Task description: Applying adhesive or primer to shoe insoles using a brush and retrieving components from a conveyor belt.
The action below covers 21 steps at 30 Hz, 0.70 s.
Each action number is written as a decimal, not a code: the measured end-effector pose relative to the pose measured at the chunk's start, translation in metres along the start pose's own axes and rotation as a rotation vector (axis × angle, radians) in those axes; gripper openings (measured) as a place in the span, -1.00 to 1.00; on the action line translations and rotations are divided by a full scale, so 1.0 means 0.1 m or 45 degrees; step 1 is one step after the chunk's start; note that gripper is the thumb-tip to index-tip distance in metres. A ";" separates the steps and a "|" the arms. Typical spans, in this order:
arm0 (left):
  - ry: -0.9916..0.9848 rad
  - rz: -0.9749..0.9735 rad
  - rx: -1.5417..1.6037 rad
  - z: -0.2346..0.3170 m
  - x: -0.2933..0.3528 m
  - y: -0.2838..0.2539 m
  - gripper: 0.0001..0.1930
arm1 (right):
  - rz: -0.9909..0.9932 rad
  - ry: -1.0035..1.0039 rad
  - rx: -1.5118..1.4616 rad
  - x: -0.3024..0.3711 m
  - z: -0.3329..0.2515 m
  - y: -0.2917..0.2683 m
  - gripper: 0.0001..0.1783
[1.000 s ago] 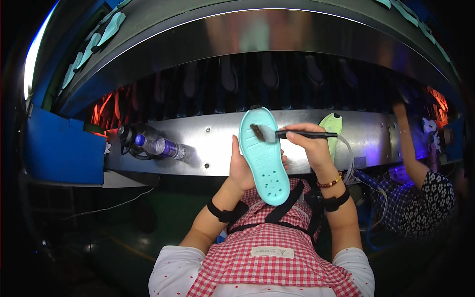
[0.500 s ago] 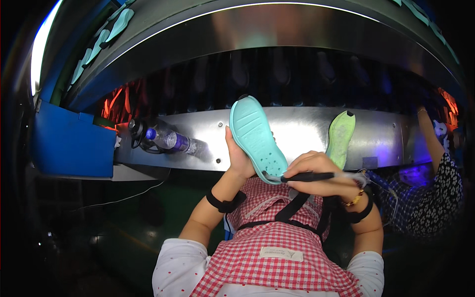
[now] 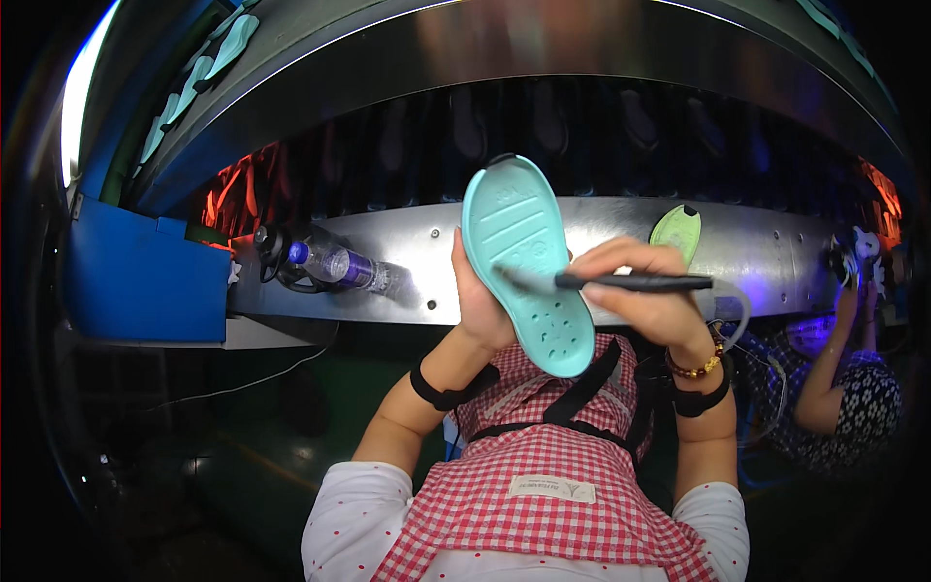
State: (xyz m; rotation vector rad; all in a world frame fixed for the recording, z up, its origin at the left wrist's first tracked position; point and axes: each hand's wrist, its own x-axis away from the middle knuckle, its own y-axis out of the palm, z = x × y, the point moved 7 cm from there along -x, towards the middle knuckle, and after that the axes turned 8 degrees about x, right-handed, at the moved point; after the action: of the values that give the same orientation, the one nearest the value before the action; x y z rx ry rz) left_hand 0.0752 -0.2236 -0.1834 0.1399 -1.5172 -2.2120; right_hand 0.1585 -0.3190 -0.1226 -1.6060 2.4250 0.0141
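Observation:
My left hand is closed around the left edge of a turquoise shoe sole. The sole is tilted with its patterned face up, showing grooves in its upper part, small holes near the lower end and a black patch at the top tip. A black-handled brush with a thin clear tube at its rear is pinched in my right hand. Its blurred bristles lie over the middle of the sole. Behind my right hand, a light green sole with a black tip rests on the metal ledge, partly covered.
On the ledge's left, a clear bottle lies beside a black-lidded bottle. A blue box stands at far left. More turquoise soles line the upper belt. At right, a co-worker's arm reaches toward the ledge.
The brush has moved from the sole's lower end up to its middle. My left hand has shifted the sole slightly right. The co-worker's arms now meet around a whitish item.

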 end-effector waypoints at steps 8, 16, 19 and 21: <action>0.563 0.063 -0.152 0.40 0.02 0.12 -0.15 | 0.089 -0.204 0.204 0.14 -0.17 -0.10 -0.77; 0.573 -0.175 -0.250 0.55 0.01 0.26 -0.12 | 0.091 -0.105 0.061 0.16 -0.01 -0.14 -0.75; 0.538 -0.224 -0.218 0.59 0.01 0.30 -0.12 | -0.216 -0.201 0.002 0.21 -0.08 0.08 -0.74; 0.492 -0.273 -0.211 0.59 0.02 0.39 -0.12 | -0.237 0.058 -0.413 0.23 0.03 0.02 -0.78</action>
State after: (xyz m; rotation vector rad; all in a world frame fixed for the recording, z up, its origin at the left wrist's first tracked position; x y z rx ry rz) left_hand 0.0656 -0.1855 -0.1243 0.6635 -1.1488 -2.2930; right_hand 0.1485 -0.3390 -0.1306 -1.9831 2.3910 0.3599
